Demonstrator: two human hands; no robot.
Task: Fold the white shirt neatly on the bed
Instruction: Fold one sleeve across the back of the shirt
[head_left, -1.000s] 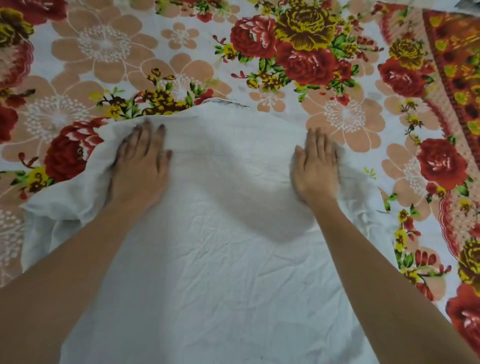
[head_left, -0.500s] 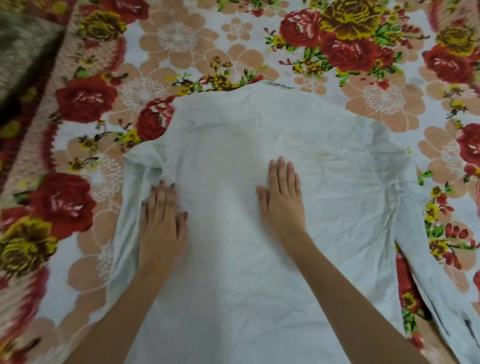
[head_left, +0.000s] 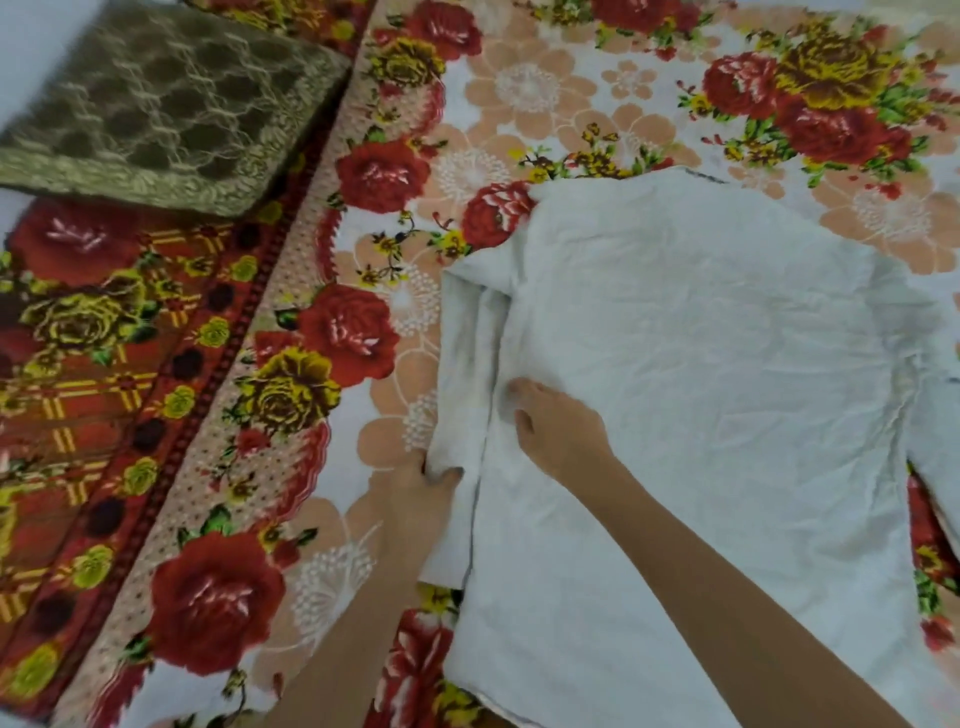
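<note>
white shirt (head_left: 701, 415) spread on your floral bedsheet (head_left: 519, 104) | your left hand (head_left: 423, 488) pinches its bunched left sleeve (head_left: 462, 374) | your right hand (head_left: 558, 426) presses beside it, fingers curled | olive lace cushion (head_left: 156, 104) well apart, far-left

Count, head view. White shirt (head_left: 701, 395): 1, lying on the bed. Sleeves visible on it: 1, at the left edge (head_left: 460, 395); the other side runs out of view. Hands: 2, left hand (head_left: 423, 491) and right hand (head_left: 558, 431). Bare forearms: 2. Flowered bedsheet (head_left: 561, 98): 1. Brown lace-patterned cushion (head_left: 166, 104): 1, far left corner. Large red roses on the sheet: at least 8; some cut by the frame edge, total uncertain.
</note>
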